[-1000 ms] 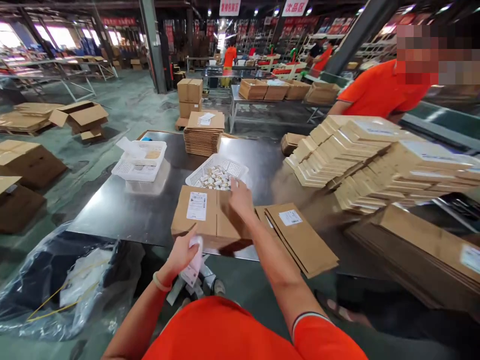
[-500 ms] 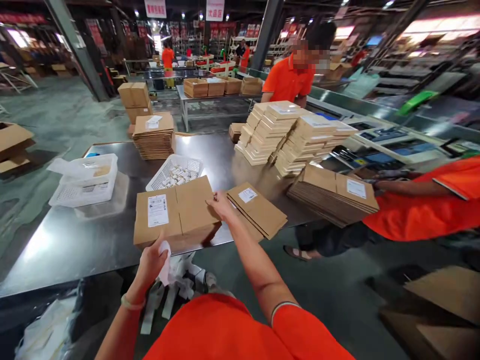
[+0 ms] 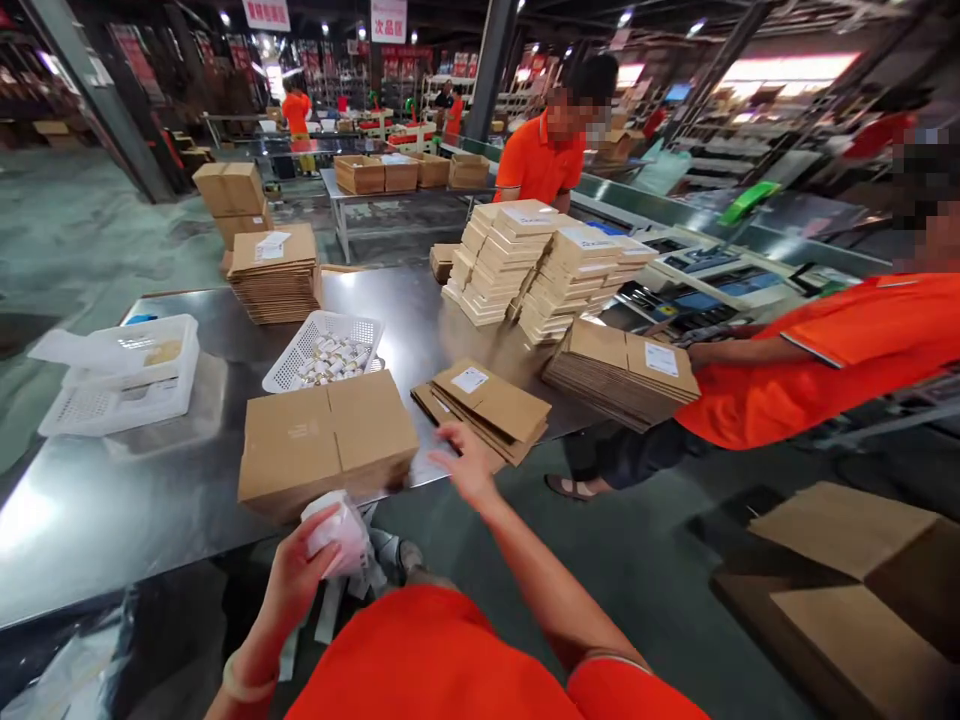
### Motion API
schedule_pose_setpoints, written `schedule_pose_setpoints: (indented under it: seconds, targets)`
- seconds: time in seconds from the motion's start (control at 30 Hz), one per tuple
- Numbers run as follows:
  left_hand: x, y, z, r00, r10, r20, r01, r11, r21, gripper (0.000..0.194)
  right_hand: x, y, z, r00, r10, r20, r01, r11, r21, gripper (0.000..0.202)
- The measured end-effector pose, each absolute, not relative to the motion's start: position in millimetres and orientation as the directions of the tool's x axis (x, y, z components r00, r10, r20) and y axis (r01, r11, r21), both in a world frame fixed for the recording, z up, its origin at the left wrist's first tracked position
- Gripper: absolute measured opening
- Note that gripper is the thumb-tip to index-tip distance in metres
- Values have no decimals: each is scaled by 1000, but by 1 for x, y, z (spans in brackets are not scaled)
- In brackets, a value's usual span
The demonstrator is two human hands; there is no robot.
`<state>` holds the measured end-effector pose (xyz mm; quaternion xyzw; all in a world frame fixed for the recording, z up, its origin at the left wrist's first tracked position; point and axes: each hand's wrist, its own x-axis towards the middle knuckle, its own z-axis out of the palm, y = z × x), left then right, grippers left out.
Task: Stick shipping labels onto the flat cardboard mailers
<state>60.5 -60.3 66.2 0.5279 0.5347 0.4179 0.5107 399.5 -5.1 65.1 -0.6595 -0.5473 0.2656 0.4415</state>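
My left hand (image 3: 304, 562) pinches a crumpled white sheet (image 3: 339, 535) just off the table's front edge. Behind it lies a stack of flat brown cartons (image 3: 292, 445); its top carton has no white label. My right hand (image 3: 469, 465) is held with fingers apart and nothing in them, near a smaller pile of flat cartons (image 3: 495, 398) whose top one bears a white label. A white perforated basket (image 3: 281, 372) holding several small white-and-gold items stands behind the carton stack.
White trays (image 3: 120, 400) are at the table's left, labelled cartons (image 3: 274, 275) at the back. Pale boxes (image 3: 540, 265) are piled at the right rear. A person in orange (image 3: 840, 350) stands at the right by another carton stack (image 3: 622, 375). Open boxes (image 3: 855, 580) lie lower right.
The labelled carton on top of the front stack is gone from there. My right hand has left that stack and opened beside the smaller pile. More of the white sheet shows in my left hand.
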Motion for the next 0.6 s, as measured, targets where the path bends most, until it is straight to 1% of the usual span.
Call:
schedule_pose_setpoints:
  seconds: [0.03, 0.07, 0.1, 0.13, 0.17, 0.23, 0.27, 0.3, 0.37, 0.43, 0.47, 0.5, 0.6]
  targets:
    - [63, -60, 74, 68, 991, -113, 97, 106, 990, 59, 368, -12, 58, -45, 994, 104, 336, 113, -935, 50]
    - [66, -58, 83, 55, 990, -128, 39, 126, 991, 61, 339, -19, 51, -291, 953, 85, 202, 148, -968, 48]
    - [67, -55, 90, 22, 990, -141, -34, 142, 989, 63, 314, -26, 46, -464, 884, 61, 110, 126, -986, 43]
    - [68, -51, 96, -32, 987, -157, -116, 152, 982, 66, 293, -32, 42, -556, 831, 24, 65, 72, -995, 38]
    - [67, -47, 100, -106, 978, -177, -198, 153, 968, 69, 278, -37, 40, -581, 814, -25, 49, 5, -999, 36]
    - [62, -40, 102, -267, 934, -236, -343, 137, 929, 81, 260, -40, 42, -533, 838, -116, 33, -117, -993, 34]
    - [59, -39, 101, -322, 906, -274, -403, 130, 906, 89, 255, -38, 46, -493, 859, -142, 15, -155, -988, 31]
    - [56, -40, 99, -337, 888, -312, -451, 138, 882, 98, 252, -34, 51, -448, 880, -155, -10, -178, -984, 30]
    - [56, -49, 93, -274, 893, -357, -502, 184, 845, 108, 246, -23, 63, -367, 916, -159, -49, -189, -981, 40]
    - [60, -62, 90, -155, 933, -324, -467, 219, 856, 111, 239, -12, 76, -333, 931, -147, -39, -169, -985, 42]
    - [62, -68, 88, -111, 953, -283, -425, 212, 880, 110, 235, -8, 81, -329, 934, -137, -19, -151, -988, 40]
    - [65, -72, 88, -81, 968, -239, -377, 192, 906, 104, 232, -4, 85, -333, 934, -130, 6, -136, -991, 38]
    - [66, -74, 88, -75, 986, -148, -215, 129, 968, 67, 225, 3, 94, -355, 922, -156, 62, -144, -988, 36]
